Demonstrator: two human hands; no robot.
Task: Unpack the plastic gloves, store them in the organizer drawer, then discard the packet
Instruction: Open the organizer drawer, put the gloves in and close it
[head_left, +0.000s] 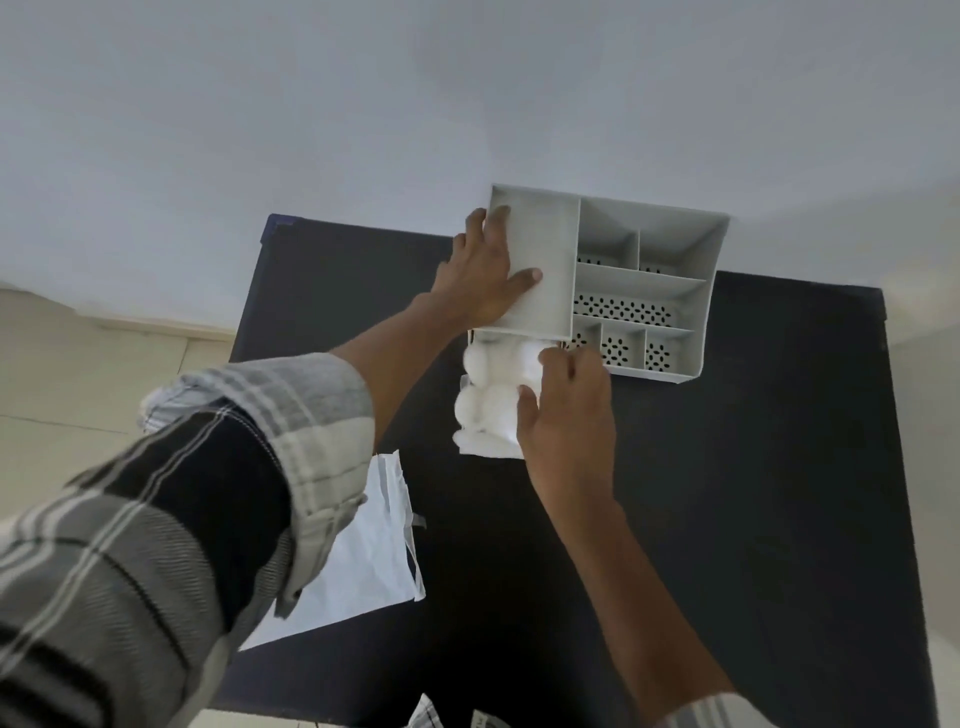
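Observation:
A grey plastic organizer (696, 291) with several compartments stands at the far side of a black table (753, 493). My left hand (485, 270) rests flat on its solid left top, fingers spread over the edge. Below it the drawer (470, 338) is pulled out toward me, and a white bundle of plastic gloves (491, 395) lies in it, hiding most of the drawer. My right hand (569, 410) presses on the right side of the gloves, fingers curled over them. The flat white packet (363, 561) lies on the table near my left sleeve.
The organizer stands against a pale wall (363, 104). A tiled floor (78, 374) shows to the left of the table. Bare black tabletop lies to the right of my right forearm.

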